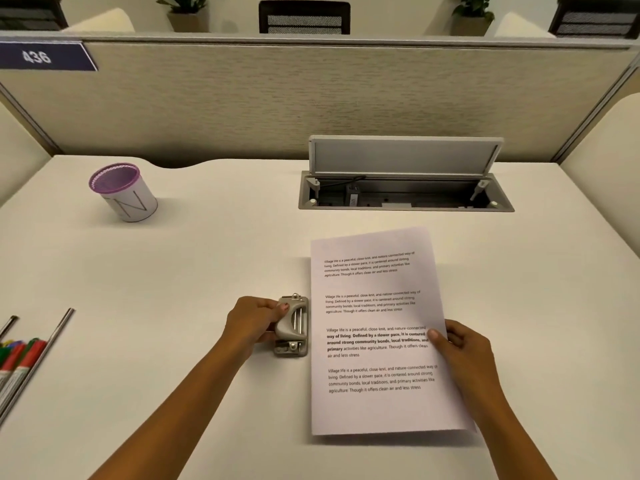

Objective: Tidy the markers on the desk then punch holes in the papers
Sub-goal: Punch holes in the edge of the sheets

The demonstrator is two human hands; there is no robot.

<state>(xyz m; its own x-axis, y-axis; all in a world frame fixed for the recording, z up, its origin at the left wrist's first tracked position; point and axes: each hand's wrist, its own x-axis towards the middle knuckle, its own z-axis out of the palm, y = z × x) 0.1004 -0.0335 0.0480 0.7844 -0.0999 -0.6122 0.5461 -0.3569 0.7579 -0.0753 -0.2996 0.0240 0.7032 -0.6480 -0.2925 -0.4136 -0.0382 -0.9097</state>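
Punching step underway | left hand [254,322] clamped on hole punch [292,326], right hand [462,349] pinching printed paper [379,332] at 3 o'clock | next: feed paper's left edge into slot, press lever.

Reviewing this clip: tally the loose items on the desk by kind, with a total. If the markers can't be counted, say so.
Hole punch: 1, left hand on it
Printed paper: 1 visible sheet or stack, right hand at its edge
Mesh pen cup: 1
Markers: cut off by the frame edge, no count
Total: 3, besides the markers
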